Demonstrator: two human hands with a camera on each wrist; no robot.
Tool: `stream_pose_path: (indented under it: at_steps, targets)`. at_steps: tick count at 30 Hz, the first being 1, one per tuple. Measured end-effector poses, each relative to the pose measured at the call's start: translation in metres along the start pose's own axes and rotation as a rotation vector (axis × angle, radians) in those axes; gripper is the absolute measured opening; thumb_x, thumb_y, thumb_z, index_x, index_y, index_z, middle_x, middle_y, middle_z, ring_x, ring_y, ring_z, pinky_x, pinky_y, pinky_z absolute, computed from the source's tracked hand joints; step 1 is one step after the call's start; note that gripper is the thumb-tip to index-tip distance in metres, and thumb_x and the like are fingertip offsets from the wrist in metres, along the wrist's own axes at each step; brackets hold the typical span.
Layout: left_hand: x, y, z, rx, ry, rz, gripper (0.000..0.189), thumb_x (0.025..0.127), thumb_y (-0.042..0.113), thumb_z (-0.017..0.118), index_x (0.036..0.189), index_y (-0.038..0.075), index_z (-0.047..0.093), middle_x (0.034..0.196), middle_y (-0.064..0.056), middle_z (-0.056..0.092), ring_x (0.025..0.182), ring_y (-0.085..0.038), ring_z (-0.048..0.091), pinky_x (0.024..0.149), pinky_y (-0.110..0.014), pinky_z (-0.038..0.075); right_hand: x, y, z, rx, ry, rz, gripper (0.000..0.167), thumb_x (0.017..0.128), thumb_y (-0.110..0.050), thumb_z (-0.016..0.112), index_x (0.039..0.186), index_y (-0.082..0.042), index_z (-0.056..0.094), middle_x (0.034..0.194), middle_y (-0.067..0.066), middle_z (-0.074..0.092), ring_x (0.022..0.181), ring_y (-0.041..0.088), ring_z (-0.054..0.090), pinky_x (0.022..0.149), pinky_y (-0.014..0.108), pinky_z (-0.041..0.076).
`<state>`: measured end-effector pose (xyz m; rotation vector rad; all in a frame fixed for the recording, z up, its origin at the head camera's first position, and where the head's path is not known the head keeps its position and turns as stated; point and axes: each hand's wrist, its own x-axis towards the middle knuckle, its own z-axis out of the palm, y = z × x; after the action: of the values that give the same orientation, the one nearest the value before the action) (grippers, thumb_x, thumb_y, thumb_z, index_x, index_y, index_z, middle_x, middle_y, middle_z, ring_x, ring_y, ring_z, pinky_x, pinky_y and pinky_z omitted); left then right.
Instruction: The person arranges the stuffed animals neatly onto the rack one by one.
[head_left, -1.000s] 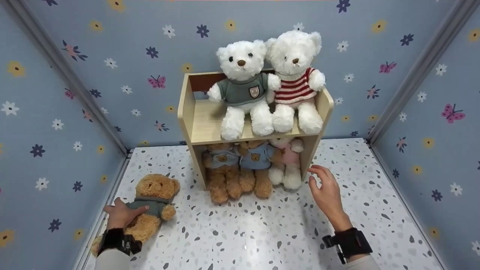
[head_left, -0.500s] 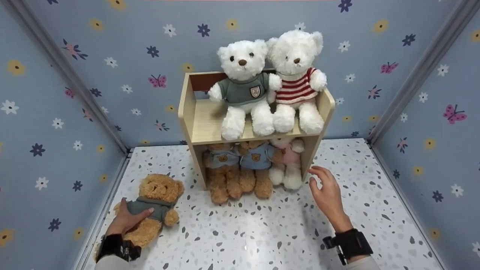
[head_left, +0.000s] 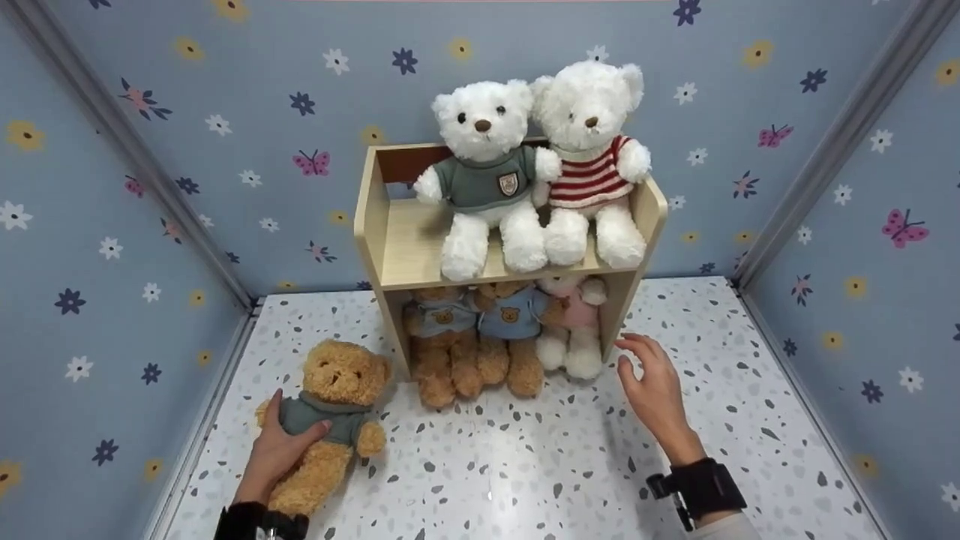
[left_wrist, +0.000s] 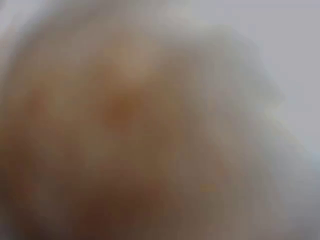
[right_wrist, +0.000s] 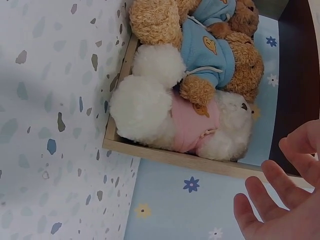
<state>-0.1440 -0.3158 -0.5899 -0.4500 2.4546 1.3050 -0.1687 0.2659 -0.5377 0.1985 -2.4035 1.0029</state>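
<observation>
My left hand (head_left: pixel 281 454) grips a brown teddy bear (head_left: pixel 345 375) in a dark green sweater round its side, thumb across its front. The bear leans back at the left of the speckled surface, head toward the shelf. Brown blur (left_wrist: pixel 125 110), too close to make out, fills most of the left wrist view. With fingers loosely bent and holding nothing, my right hand (head_left: pixel 652 390) hovers beside the lower right side of a small wooden shelf (head_left: pixel 409 240). Its fingers also show near the shelf's side panel (right_wrist: pixel 185 160) in the right wrist view.
On the top board sit a white bear in green (head_left: pixel 484 187) and a white bear in red stripes (head_left: pixel 589 176), to the right of a bare stretch. Below are two brown bears in blue hoodies (head_left: pixel 510 319) and a white plush in pink (right_wrist: pixel 195 122). Flowered walls (head_left: pixel 247 112) enclose three sides.
My left hand has moved the brown bear to the right and closer to the shelf, its head rising slightly and turning more upright. My right hand has stayed in nearly the same place.
</observation>
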Motion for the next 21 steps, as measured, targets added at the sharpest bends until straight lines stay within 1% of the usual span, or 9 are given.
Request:
stream_pose_path:
  at_steps: [3, 5, 8, 12, 15, 17, 18, 19, 21]
  targets:
    - [-0.015, 0.009, 0.014, -0.059, 0.035, 0.028, 0.131, 0.087, 0.062, 0.076, 0.163, 0.024, -0.024, 0.167, -0.032, -0.011, 0.147, -0.062, 0.01, 0.112, -0.075, 0.025, -0.001, -0.002, 0.001, 0.006, -0.004, 0.003, 0.021, 0.098, 0.001, 0.065, 0.117, -0.001, 0.073, 0.131, 0.017, 0.064, 0.123, 0.037, 0.059, 0.1, 0.054, 0.048]
    - [-0.025, 0.015, 0.024, -0.078, 0.067, 0.056, 0.128, 0.088, 0.061, 0.076, 0.163, 0.026, -0.022, 0.169, -0.028, -0.013, 0.149, -0.06, 0.009, 0.113, -0.076, 0.025, -0.002, -0.003, 0.004, 0.011, -0.015, 0.003, 0.021, 0.098, 0.001, 0.065, 0.117, -0.001, 0.073, 0.131, 0.017, 0.064, 0.124, 0.037, 0.059, 0.1, 0.054, 0.047]
    - [-0.037, 0.026, 0.044, -0.138, 0.117, 0.096, 0.125, 0.089, 0.057, 0.077, 0.164, 0.03, -0.02, 0.17, -0.022, -0.015, 0.152, -0.056, 0.007, 0.115, -0.074, 0.022, -0.003, -0.007, 0.008, 0.017, -0.025, -0.001, 0.02, 0.098, 0.0, 0.065, 0.116, -0.002, 0.073, 0.13, 0.018, 0.065, 0.123, 0.037, 0.06, 0.1, 0.055, 0.048]
    - [-0.048, 0.044, 0.075, -0.228, 0.177, 0.164, 0.124, 0.089, 0.049, 0.079, 0.165, 0.032, -0.017, 0.172, -0.021, -0.007, 0.153, -0.052, 0.01, 0.118, -0.071, 0.02, -0.003, -0.017, 0.014, 0.039, -0.045, -0.011, 0.021, 0.098, 0.0, 0.065, 0.116, -0.004, 0.074, 0.129, 0.017, 0.065, 0.121, 0.035, 0.061, 0.097, 0.053, 0.051]
    - [-0.052, 0.058, 0.098, -0.268, 0.197, 0.221, 0.124, 0.087, 0.046, 0.081, 0.165, 0.032, -0.014, 0.171, -0.025, 0.002, 0.152, -0.051, 0.017, 0.118, -0.069, 0.022, -0.004, -0.027, 0.021, 0.066, -0.094, -0.025, 0.02, 0.1, -0.003, 0.065, 0.118, -0.006, 0.073, 0.131, 0.015, 0.065, 0.121, 0.033, 0.062, 0.096, 0.052, 0.051]
    - [-0.055, 0.069, 0.115, -0.289, 0.203, 0.262, 0.124, 0.087, 0.044, 0.082, 0.166, 0.03, -0.012, 0.17, -0.028, 0.007, 0.15, -0.051, 0.022, 0.117, -0.068, 0.026, -0.005, -0.035, 0.026, 0.114, -0.134, -0.041, 0.021, 0.102, -0.006, 0.065, 0.121, -0.008, 0.073, 0.13, 0.011, 0.065, 0.12, 0.03, 0.063, 0.095, 0.051, 0.052]
    - [-0.056, 0.074, 0.123, -0.297, 0.204, 0.277, 0.123, 0.087, 0.044, 0.082, 0.166, 0.03, -0.011, 0.169, -0.028, 0.009, 0.15, -0.052, 0.023, 0.116, -0.068, 0.027, -0.006, -0.039, 0.029, 0.162, -0.165, -0.039, 0.021, 0.103, -0.007, 0.064, 0.122, -0.008, 0.072, 0.13, 0.01, 0.066, 0.119, 0.029, 0.064, 0.095, 0.05, 0.053]
    - [-0.057, 0.08, 0.131, -0.312, 0.207, 0.294, 0.123, 0.086, 0.043, 0.082, 0.166, 0.03, -0.01, 0.169, -0.028, 0.01, 0.15, -0.051, 0.025, 0.116, -0.068, 0.029, -0.008, -0.043, 0.032, 0.229, -0.209, -0.024, 0.022, 0.104, -0.009, 0.063, 0.124, -0.007, 0.072, 0.13, 0.011, 0.067, 0.119, 0.029, 0.064, 0.096, 0.048, 0.054]
    - [-0.06, 0.091, 0.147, -0.352, 0.212, 0.335, 0.122, 0.087, 0.04, 0.083, 0.167, 0.029, -0.008, 0.169, -0.028, 0.011, 0.149, -0.051, 0.026, 0.116, -0.067, 0.03, -0.013, -0.05, 0.039, 0.394, -0.324, 0.02, 0.025, 0.107, -0.013, 0.059, 0.129, -0.005, 0.069, 0.13, 0.013, 0.067, 0.119, 0.029, 0.064, 0.095, 0.045, 0.055]
